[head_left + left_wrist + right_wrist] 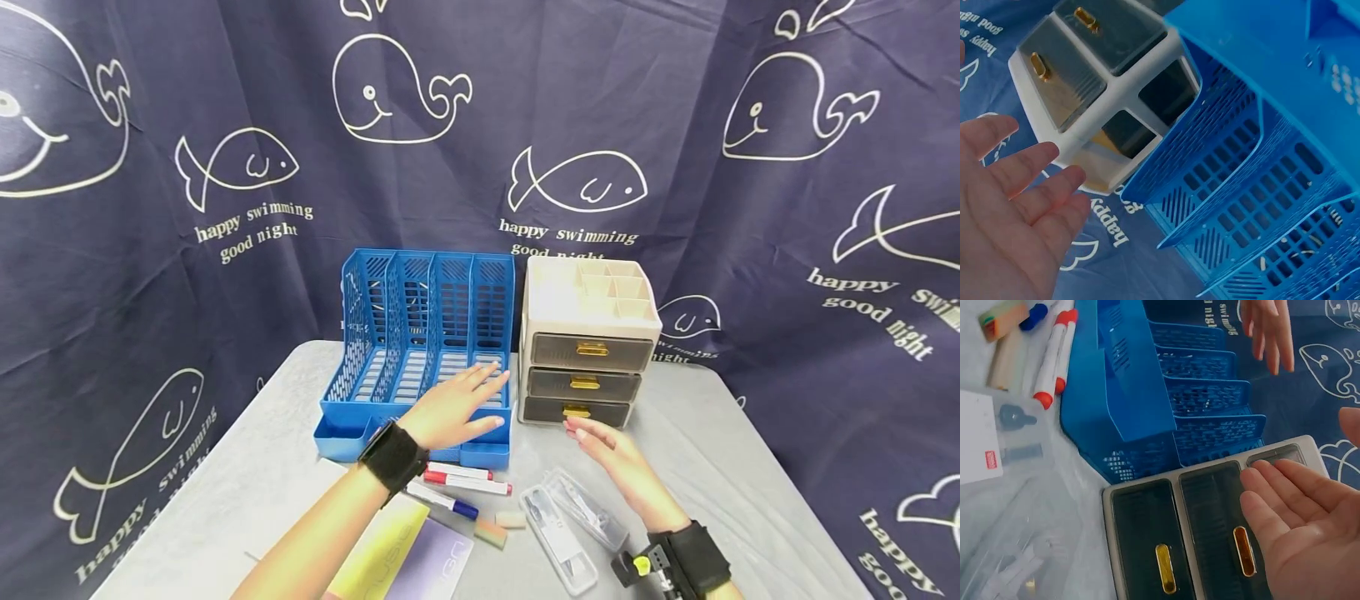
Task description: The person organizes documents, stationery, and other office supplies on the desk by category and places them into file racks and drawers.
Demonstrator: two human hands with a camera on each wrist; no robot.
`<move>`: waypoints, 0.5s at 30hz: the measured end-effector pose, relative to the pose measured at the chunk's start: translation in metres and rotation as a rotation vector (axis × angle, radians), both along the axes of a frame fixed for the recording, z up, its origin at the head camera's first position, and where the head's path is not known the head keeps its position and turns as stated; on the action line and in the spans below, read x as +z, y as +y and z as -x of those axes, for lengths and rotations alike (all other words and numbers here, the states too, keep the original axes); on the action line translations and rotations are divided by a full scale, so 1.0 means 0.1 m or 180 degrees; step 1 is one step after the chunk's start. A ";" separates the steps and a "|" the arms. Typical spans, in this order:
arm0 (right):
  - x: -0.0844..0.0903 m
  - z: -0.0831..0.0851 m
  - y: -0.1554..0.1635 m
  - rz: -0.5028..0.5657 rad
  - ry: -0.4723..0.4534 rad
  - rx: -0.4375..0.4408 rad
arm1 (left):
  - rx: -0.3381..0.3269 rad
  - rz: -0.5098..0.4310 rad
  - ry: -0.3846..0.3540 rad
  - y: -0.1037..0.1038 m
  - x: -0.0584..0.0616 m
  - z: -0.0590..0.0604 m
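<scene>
My left hand (pixel 453 408) is stretched over the front right part of a blue file rack (pixel 341 450), its fingers extended and holding nothing. The rack has upright dividers and small front compartments. In the left wrist view the left hand (pixel 1016 212) shows its palm beside a cream desktop drawer box (pixel 1125 97). My right hand (pixel 622 471) hovers in front of that drawer box (pixel 555 292), near the lowest gold handle (pixel 576 412); whether it touches it I cannot tell. In the right wrist view the right hand (pixel 1307 531) has a bare palm and lightly bent fingers. The drawers are closed.
Red-capped markers (pixel 468 483) and a blue-capped marker (pixel 442 500) lie before the rack, near two small erasers (pixel 491 533). Two clear plastic cases (pixel 558 537) lie at right. Yellow (pixel 382 550) and purple (pixel 435 562) notebooks sit under my left forearm. A patterned curtain (pixel 420 192) hangs behind.
</scene>
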State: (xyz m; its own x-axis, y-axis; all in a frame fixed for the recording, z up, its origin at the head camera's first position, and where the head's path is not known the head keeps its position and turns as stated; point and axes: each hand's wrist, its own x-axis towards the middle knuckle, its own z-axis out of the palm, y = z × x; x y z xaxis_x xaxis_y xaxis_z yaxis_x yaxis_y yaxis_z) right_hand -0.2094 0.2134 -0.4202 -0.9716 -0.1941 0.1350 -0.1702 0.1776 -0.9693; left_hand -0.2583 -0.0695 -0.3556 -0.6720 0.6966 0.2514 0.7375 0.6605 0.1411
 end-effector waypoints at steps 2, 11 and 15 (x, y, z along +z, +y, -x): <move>0.02 0.05 -0.01 0.0215 -0.0080 0.0086 | 0.0003 0.0006 0.0000 0.05 0.06 0.06; 0.17 0.25 -0.02 0.1037 -0.0248 0.0428 | 0.0004 0.0053 0.0016 0.26 0.26 0.29; 0.26 0.38 -0.05 0.1287 -0.0421 0.0471 | -0.0016 0.0096 0.0111 0.36 0.34 0.37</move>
State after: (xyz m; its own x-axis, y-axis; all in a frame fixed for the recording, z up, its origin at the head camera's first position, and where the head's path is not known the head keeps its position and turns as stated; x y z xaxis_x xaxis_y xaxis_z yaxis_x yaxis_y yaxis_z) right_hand -0.2479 0.2080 -0.3938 -0.9515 -0.2893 0.1050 -0.0352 -0.2367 -0.9709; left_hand -0.2951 -0.0333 -0.3211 -0.6597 0.7075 0.2535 0.7449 0.6603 0.0955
